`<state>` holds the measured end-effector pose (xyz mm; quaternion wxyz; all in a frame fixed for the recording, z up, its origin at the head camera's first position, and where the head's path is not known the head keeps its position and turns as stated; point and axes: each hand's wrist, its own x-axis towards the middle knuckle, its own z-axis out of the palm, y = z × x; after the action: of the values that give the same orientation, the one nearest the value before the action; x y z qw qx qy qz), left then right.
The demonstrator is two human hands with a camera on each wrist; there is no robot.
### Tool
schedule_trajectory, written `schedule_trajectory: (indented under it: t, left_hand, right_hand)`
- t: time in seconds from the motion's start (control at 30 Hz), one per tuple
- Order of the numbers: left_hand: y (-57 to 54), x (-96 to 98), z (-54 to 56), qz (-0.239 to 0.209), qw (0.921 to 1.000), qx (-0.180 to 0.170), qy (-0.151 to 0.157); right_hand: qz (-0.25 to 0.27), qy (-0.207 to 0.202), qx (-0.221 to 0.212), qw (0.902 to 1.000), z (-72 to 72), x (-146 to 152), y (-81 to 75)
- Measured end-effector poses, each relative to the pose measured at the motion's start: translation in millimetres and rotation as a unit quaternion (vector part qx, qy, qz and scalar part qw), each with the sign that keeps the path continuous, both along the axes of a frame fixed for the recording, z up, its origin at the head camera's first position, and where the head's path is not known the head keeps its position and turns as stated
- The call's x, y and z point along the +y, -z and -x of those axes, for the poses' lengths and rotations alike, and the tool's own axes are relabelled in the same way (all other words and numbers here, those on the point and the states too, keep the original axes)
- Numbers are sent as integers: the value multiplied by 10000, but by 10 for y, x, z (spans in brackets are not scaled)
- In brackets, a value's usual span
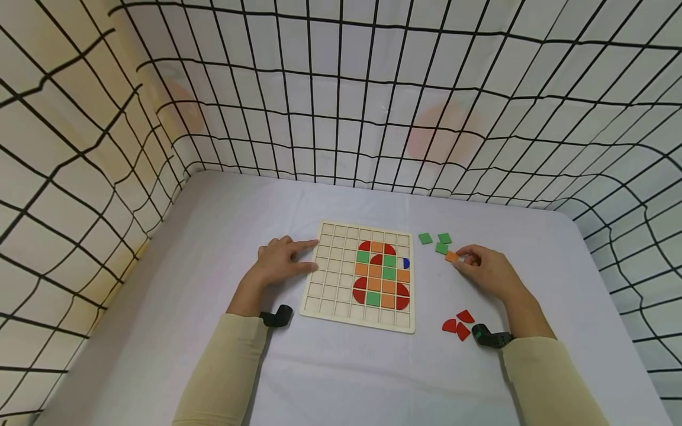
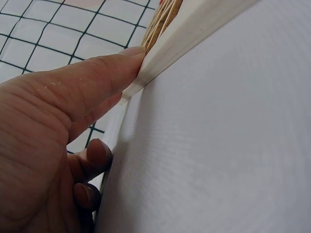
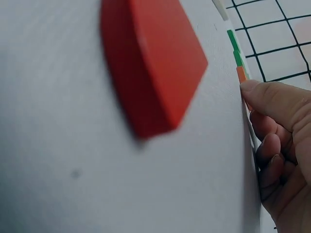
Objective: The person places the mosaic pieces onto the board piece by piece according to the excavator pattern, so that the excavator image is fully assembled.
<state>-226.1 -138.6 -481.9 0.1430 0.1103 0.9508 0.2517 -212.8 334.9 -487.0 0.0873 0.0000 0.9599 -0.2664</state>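
Note:
A wooden grid board (image 1: 326, 284) lies on the table, its right part filled with orange, green and red pieces and a blue half-round. My left hand (image 1: 277, 260) is at the board's left edge, index finger and thumb spread and touching it. In the left wrist view the thumb (image 2: 112, 73) lies against the board's side (image 2: 170, 48). To the right of the board, my right hand (image 1: 487, 270) pinches an orange square tile (image 1: 452, 257) between thumb and fingers. That tile (image 3: 241, 74) shows edge-on in the right wrist view, partly covered by the thumb.
Beyond the orange tile lie loose green square tiles (image 1: 425, 238). Three red quarter-round pieces (image 1: 450, 326) rest nearer the right wrist; one red piece (image 3: 160, 63) looms large in the right wrist view. A black wire grid (image 1: 341, 112) stands around the white-covered table (image 1: 341, 367).

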Motion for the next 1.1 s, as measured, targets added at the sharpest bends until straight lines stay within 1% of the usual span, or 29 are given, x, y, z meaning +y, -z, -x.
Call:
schedule_trajectory:
  t: [0.2, 0.43, 0.77, 0.97, 1.1]
  left_hand:
    - [-4, -7, -4, -48, 10000, 0, 0]
    - [-5, -6, -10, -113, 9999, 47, 17]
    - [-8, -8, -7, -107, 9999, 37, -9]
    - [-20, -6, -11, -97, 9999, 5, -62]
    - [-20, -6, -10, -99, 9999, 16, -61]
  right_hand:
    - [62, 73, -19, 10000, -17, -34, 8]
    - [67, 86, -141, 9998, -42, -103, -49]
    - [64, -67, -116, 9999, -59, -222, -129]
    - [41, -222, 14, 9997, -57, -313, -176]
    - [28, -328, 69, 9994, -64, -397, -241]
